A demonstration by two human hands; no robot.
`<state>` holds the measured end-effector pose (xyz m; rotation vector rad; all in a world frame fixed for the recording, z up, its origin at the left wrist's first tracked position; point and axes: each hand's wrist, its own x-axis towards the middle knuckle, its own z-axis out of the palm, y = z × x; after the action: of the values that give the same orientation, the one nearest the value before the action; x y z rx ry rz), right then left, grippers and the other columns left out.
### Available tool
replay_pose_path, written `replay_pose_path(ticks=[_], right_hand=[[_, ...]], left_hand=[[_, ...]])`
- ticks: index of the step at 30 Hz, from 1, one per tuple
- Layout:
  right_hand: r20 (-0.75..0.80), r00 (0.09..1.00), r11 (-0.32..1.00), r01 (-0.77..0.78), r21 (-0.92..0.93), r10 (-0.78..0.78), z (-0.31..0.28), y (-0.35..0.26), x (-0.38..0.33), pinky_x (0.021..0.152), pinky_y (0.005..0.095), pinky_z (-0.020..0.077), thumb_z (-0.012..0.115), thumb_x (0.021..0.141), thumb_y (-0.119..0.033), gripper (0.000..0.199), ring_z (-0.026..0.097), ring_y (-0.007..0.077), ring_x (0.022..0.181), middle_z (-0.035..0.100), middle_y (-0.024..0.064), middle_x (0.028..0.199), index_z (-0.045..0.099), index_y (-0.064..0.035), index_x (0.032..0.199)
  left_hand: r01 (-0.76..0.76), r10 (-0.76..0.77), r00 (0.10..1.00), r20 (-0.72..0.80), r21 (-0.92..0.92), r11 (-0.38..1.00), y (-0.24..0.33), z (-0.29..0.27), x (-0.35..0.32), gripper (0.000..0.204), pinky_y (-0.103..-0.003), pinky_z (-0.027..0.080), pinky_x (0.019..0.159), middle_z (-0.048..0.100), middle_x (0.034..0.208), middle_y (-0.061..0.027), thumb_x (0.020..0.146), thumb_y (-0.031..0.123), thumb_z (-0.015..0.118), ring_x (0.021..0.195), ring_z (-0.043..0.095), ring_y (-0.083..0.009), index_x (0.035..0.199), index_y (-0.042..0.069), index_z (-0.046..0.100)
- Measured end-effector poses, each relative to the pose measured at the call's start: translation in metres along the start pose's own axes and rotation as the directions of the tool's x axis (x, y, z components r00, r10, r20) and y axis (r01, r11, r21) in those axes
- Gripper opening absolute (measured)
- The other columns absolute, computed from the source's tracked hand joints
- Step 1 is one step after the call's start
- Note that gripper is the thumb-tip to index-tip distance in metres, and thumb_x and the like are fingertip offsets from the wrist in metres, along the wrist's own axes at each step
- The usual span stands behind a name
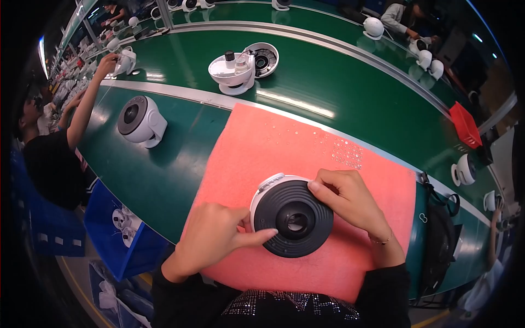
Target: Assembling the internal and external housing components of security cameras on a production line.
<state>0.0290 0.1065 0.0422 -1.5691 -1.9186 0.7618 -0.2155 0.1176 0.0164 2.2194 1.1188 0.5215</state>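
Observation:
A round camera (297,220) with a white shell, a dark ridged face and a lens in its middle lies face up on a pink foam mat (249,142). My left hand (216,235) grips its left side, the thumb stretched over the dark face and the other fingers partly hidden behind the rim. At the upper right rim, my right hand (350,199) is closed, its thumb pressing on the edge and its fingers curled. Small clear round dots (347,153) lie in rows on the mat beyond the camera.
A similar white camera (143,121) stands left on the green table. An opened one (235,68) sits on the conveyor ahead. A blue bin (123,240) holds white parts at lower left. A black bag (437,240) lies right. A co-worker (54,147) reaches forward at left.

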Motion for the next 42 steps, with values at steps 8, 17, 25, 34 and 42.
replay_pose_path(ticks=[8, 17, 25, 34, 42], right_hand=[[0.095, 0.995, 0.97, 0.033, -0.24, -0.011, 0.0, -0.005, 0.016, 0.052, 0.037, 0.0368, 0.047, 0.09, -0.029, 0.04, 0.048, 0.0295, 0.051, 0.049, 0.0164, 0.055, 0.054, 0.0012, 0.064], [0.045, 0.996, 0.905, 0.094, -0.415, -0.083, 0.005, -0.016, 0.019, 0.052, 0.0404, 0.0394, 0.043, 0.091, -0.032, 0.044, 0.052, 0.0328, 0.052, 0.049, 0.0162, 0.052, 0.058, -0.0018, 0.063], [0.008, 0.756, 0.697, 0.606, -0.383, -0.654, 0.019, -0.033, 0.008, 0.07, 0.0346, 0.0421, 0.074, 0.067, -0.033, 0.038, 0.055, 0.024, 0.078, 0.058, 0.0059, 0.088, 0.062, -0.0062, 0.092], [0.17, 0.752, 0.754, 0.653, -0.066, -0.636, 0.03, -0.05, 0.007, 0.092, 0.0446, 0.0381, 0.065, 0.074, -0.012, 0.039, 0.052, 0.032, 0.108, 0.052, 0.0155, 0.12, 0.059, -0.0066, 0.111], [0.182, 0.775, 0.777, 0.625, -0.078, -0.605, 0.041, -0.056, 0.012, 0.09, 0.0437, 0.0433, 0.063, 0.075, -0.008, 0.034, 0.051, 0.0358, 0.104, 0.051, 0.0172, 0.108, 0.057, -0.0016, 0.108]], left_hand=[[0.005, -0.004, 0.996, 0.084, -0.012, 1.0, -0.016, -0.01, 0.011, 0.048, -0.031, 0.044, 0.047, 0.054, 0.047, -0.0097, 0.072, 0.045, 0.069, 0.044, 0.056, -0.0237, 0.056, 0.002, 0.06], [0.092, -0.068, 0.975, 0.212, -0.107, 0.99, -0.024, -0.022, 0.018, 0.048, -0.027, 0.043, 0.047, 0.055, 0.044, -0.0046, 0.076, 0.046, 0.065, 0.042, 0.057, -0.0167, 0.054, 0.004, 0.06], [0.087, -0.071, 0.977, 0.202, -0.074, 0.993, -0.021, -0.035, 0.014, 0.046, -0.027, 0.043, 0.048, 0.056, 0.045, -0.0052, 0.075, 0.045, 0.067, 0.043, 0.058, -0.0168, 0.054, 0.004, 0.06], [0.035, -0.041, 0.979, 0.199, 0.033, 0.999, -0.031, -0.049, 0.011, 0.045, -0.029, 0.041, 0.046, 0.054, 0.045, -0.0052, 0.073, 0.046, 0.068, 0.044, 0.056, -0.0188, 0.056, 0.005, 0.061], [0.071, -0.072, 0.972, 0.223, 0.016, 0.997, -0.039, -0.059, 0.012, 0.047, -0.029, 0.043, 0.047, 0.054, 0.046, -0.0046, 0.073, 0.049, 0.067, 0.045, 0.056, -0.0194, 0.057, 0.005, 0.061]])
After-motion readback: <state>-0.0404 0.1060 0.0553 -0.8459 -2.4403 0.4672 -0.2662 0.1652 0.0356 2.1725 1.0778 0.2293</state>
